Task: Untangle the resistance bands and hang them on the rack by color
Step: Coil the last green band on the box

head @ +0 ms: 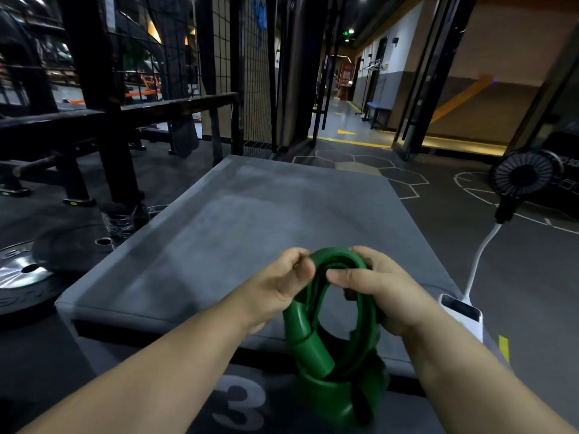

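Note:
A tangled green resistance band (326, 349) hangs in several loops above the near edge of a grey padded box (250, 220). My left hand (279, 286) pinches the band's top left part between thumb and fingers. My right hand (372, 289) grips the top right of the loops, thumb laid across the strands. The lower loops droop in front of the box's front face, which bears a white "3". A black wire-grid rack (175, 57) stands at the back left; no bands are visible on it.
Weight plates (28, 270) lie on the floor at the left beside a black steel frame (103, 126). A small black fan (526, 180) with a white cable runs to a white power bank (460, 311) on the box's right edge. A corridor opens ahead.

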